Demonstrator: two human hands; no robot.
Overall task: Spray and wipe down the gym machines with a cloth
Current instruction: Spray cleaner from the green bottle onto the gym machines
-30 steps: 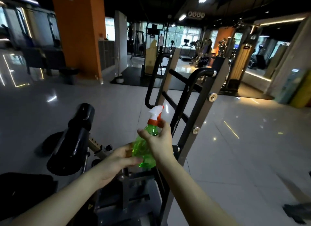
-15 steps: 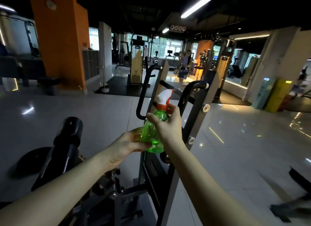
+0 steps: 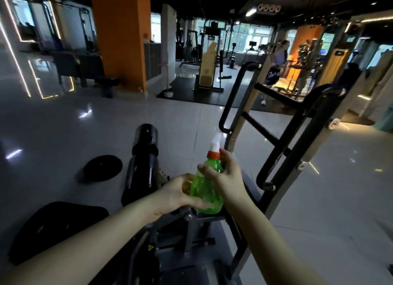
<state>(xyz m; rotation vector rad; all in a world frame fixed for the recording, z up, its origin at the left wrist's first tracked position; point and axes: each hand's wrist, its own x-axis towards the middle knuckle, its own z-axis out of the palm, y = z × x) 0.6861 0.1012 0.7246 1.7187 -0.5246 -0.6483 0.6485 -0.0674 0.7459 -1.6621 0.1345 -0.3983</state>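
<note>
Above grey gym tiles (image 3: 319,210), both hands, left hand (image 3: 174,194) and right hand (image 3: 227,178), grip spray bottle (image 3: 205,191).

Your green spray bottle (image 3: 205,191), orange collar and white nozzle on top, sits nearly upright between your left hand (image 3: 176,194) and right hand (image 3: 228,178). The gym machine's black frame (image 3: 296,134) rises at its 2 o'clock.

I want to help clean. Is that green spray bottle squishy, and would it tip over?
Probably a bit squishy: the green spray bottle looks like thin, see-through plastic. Likely light; the left hand and right hand hold it up. Its tall white nozzle may make it tippy.
</note>
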